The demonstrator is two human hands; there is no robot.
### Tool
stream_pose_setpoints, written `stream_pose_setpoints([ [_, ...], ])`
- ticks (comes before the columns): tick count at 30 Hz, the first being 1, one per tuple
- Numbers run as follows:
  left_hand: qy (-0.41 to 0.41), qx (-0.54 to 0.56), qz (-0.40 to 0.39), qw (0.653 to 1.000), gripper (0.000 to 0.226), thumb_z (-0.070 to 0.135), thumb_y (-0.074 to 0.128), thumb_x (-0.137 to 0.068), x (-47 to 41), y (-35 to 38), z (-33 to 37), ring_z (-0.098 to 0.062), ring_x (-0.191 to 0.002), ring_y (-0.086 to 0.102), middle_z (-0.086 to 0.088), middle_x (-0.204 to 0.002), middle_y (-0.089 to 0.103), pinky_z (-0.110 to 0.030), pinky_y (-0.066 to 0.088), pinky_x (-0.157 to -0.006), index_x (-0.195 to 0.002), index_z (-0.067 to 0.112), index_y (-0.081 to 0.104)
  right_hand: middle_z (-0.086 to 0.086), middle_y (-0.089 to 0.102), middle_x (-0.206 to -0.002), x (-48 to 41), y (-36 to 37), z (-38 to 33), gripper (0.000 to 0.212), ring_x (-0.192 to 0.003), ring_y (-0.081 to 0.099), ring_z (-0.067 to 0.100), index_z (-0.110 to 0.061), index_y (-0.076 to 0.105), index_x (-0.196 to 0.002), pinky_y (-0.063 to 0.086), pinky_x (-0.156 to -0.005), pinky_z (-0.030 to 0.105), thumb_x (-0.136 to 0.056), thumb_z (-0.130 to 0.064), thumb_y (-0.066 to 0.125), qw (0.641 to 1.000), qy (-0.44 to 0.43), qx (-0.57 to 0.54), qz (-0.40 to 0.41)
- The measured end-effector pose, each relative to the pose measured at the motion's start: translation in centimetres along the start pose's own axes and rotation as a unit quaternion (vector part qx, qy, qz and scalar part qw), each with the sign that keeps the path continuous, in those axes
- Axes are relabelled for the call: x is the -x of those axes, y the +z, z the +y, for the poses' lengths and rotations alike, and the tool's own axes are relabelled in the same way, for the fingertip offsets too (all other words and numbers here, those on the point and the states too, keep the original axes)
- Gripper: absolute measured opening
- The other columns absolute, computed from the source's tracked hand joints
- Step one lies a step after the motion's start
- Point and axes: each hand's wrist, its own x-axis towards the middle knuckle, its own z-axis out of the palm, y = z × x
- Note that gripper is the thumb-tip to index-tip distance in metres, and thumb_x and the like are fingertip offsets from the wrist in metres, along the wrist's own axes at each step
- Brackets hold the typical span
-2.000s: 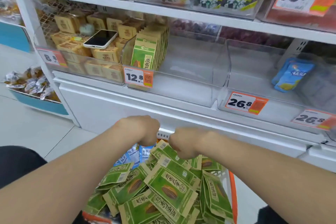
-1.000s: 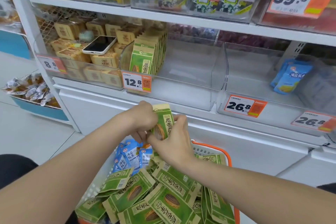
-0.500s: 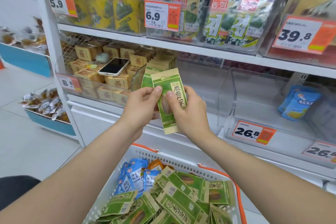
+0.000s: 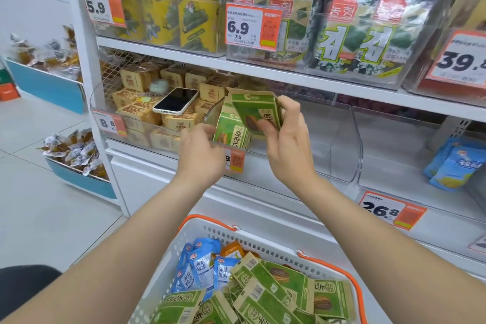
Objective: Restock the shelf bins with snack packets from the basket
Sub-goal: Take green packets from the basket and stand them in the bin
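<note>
My right hand point(image 4: 286, 144) grips a green sunflower-seed packet point(image 4: 252, 108), tilted, at the mouth of the clear middle bin point(image 4: 339, 144). A row of the same green packets point(image 4: 231, 131) stands upright at that bin's left end. My left hand point(image 4: 201, 155) hovers just below and left of that row, fingers apart, holding nothing. Under my arms sits the white basket with orange handles point(image 4: 223, 229), filled with green packets point(image 4: 265, 294) and a few blue packets point(image 4: 202, 268).
A phone point(image 4: 175, 101) lies on tan boxes in the left bin point(image 4: 147, 116). Blue packets point(image 4: 455, 166) lie in the right bin. Seaweed packs point(image 4: 352, 34) fill the shelf above. Price tags hang on bin fronts. White floor tiles lie to the left.
Both hands lifted a green packet out of the basket up to the shelf. My left hand has let go and dropped lower; my right hand tilts the packet toward the middle bin.
</note>
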Motion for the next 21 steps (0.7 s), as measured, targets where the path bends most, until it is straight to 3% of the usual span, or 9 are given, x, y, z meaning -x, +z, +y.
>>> stream_pose_setpoints([
  [2, -0.020, -0.037, -0.012, 0.999, 0.051, 0.000, 0.054, -0.095, 0.4, 0.1, -0.4, -0.027, -0.132, 0.046, -0.007, -0.147, 0.037, -0.031, 0.038, -0.110, -0.144, 0.012, 0.048, 0.001, 0.068, -0.112, 0.1, 0.6, 0.3, 0.037, -0.098, 0.062, 0.028, -0.029, 0.034, -0.135, 0.051, -0.082, 0.045, -0.105, -0.025, 0.056, 0.997, 0.051, -0.035, -0.048],
  [4, -0.030, -0.041, -0.029, 0.998, 0.052, -0.001, 0.055, -0.094, 0.6, 0.5, -0.5, -0.029, -0.134, 0.044, -0.010, -0.148, 0.039, -0.027, 0.035, -0.100, -0.144, 0.009, 0.043, -0.005, 0.069, -0.105, 0.2, 1.1, 0.7, 0.032, -0.091, 0.064, 0.022, -0.029, 0.041, -0.129, 0.049, -0.076, 0.038, -0.103, -0.022, 0.059, 0.990, 0.089, -0.047, -0.096],
  [6, -0.036, -0.043, -0.040, 0.998, 0.053, -0.002, 0.055, -0.092, 0.5, 0.9, -0.7, -0.030, -0.134, 0.045, -0.013, -0.147, 0.044, -0.032, 0.039, -0.103, -0.142, 0.007, 0.042, -0.008, 0.067, -0.099, -0.1, 1.5, 0.9, 0.025, -0.092, 0.061, 0.019, -0.026, 0.045, -0.123, 0.042, -0.072, 0.036, -0.103, -0.026, 0.060, 0.982, 0.127, -0.040, -0.134],
  [9, -0.044, -0.048, -0.034, 0.997, 0.055, -0.001, 0.059, -0.088, 0.1, 1.3, -0.8, -0.033, -0.130, 0.049, -0.014, -0.141, 0.049, -0.048, 0.047, -0.107, -0.140, 0.006, 0.042, 0.003, 0.066, -0.095, -1.1, 2.2, 1.0, 0.023, -0.097, 0.049, 0.023, -0.016, 0.046, -0.117, 0.032, -0.068, 0.038, -0.103, -0.031, 0.057, 0.963, 0.194, 0.008, -0.186],
  [12, -0.039, -0.051, -0.029, 0.998, 0.054, 0.002, 0.060, -0.085, 0.1, 1.4, -0.6, -0.032, -0.124, 0.054, -0.013, -0.134, 0.054, -0.051, 0.051, -0.102, -0.136, 0.008, 0.045, 0.011, 0.069, -0.093, -2.0, 3.3, 1.1, 0.019, -0.100, 0.059, 0.033, -0.012, 0.055, -0.104, 0.048, -0.072, 0.040, -0.096, -0.029, 0.054, 0.942, 0.224, 0.060, -0.241],
  [15, -0.035, -0.051, -0.026, 0.998, 0.051, 0.003, 0.062, -0.084, 0.1, 1.4, -0.8, -0.032, -0.121, 0.055, -0.011, -0.130, 0.056, -0.050, 0.052, -0.101, -0.133, 0.009, 0.047, 0.013, 0.074, -0.082, -2.9, 4.0, 1.1, 0.023, -0.088, 0.072, 0.036, -0.006, 0.066, -0.090, 0.063, -0.071, 0.048, -0.085, -0.027, 0.059, 0.932, 0.274, 0.012, -0.238],
  [18, -0.028, -0.050, -0.023, 0.998, 0.048, 0.005, 0.064, -0.081, -0.1, 1.5, -0.9, -0.032, -0.119, 0.056, -0.011, -0.127, 0.057, -0.050, 0.053, -0.098, -0.127, 0.010, 0.049, 0.016, 0.075, -0.080, -3.4, 4.6, 1.3, 0.029, -0.079, 0.075, 0.030, 0.005, 0.068, -0.088, 0.065, -0.067, 0.047, -0.085, -0.024, 0.070, 0.926, 0.302, -0.014, -0.227],
  [21, -0.022, -0.057, -0.031, 0.998, 0.045, 0.007, 0.066, -0.077, -0.2, 1.7, -0.9, -0.031, -0.112, 0.056, -0.009, -0.121, 0.057, -0.049, 0.054, -0.094, -0.119, 0.011, 0.053, 0.019, 0.073, -0.078, -3.5, 5.4, 1.4, 0.030, -0.082, 0.073, 0.030, 0.004, 0.066, -0.074, 0.063, -0.073, 0.047, -0.082, -0.022, 0.078, 0.938, 0.290, -0.018, -0.188],
])
